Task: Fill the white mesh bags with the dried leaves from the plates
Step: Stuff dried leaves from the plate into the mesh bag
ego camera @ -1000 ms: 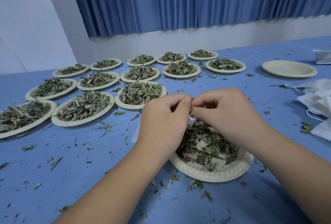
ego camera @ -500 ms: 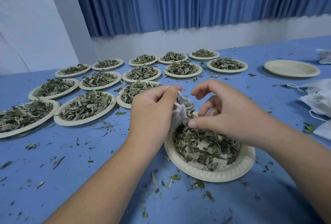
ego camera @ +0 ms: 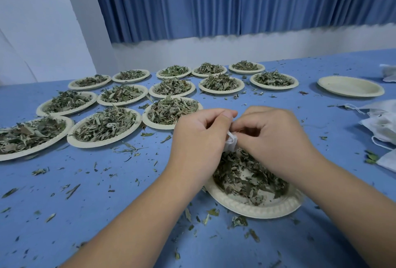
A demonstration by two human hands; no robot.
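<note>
The white mesh bag point(ego camera: 231, 142) sits between the two hands, just above the far edge of the nearest plate point(ego camera: 257, 210). Only a small crumpled fold of white cloth shows; the rest is hidden behind the fingers, so how full it is cannot be told. The left hand point(ego camera: 199, 139) has its fingers curled and the thumb pressed down on the bag's left side. The right hand point(ego camera: 272, 139) is curled too, its fingertips pinching the bag from the right.

The plate beneath holds a thin, loose layer of dried leaves point(ego camera: 246, 173), dark green and broken, with bare pale plate showing through in places. Its far part is covered by the hands.

Farther back and to the left, thirteen more plates point(ego camera: 104, 126) stand in three rows, each heaped with dried leaves; the nearest left one is cut off by the frame edge. An empty plate point(ego camera: 350, 86) stands apart on the right. A heap of white bags point(ego camera: 381, 124) with strings lies at the right edge, partly cut off. Leaf scraps litter the blue table point(ego camera: 85, 203).
</note>
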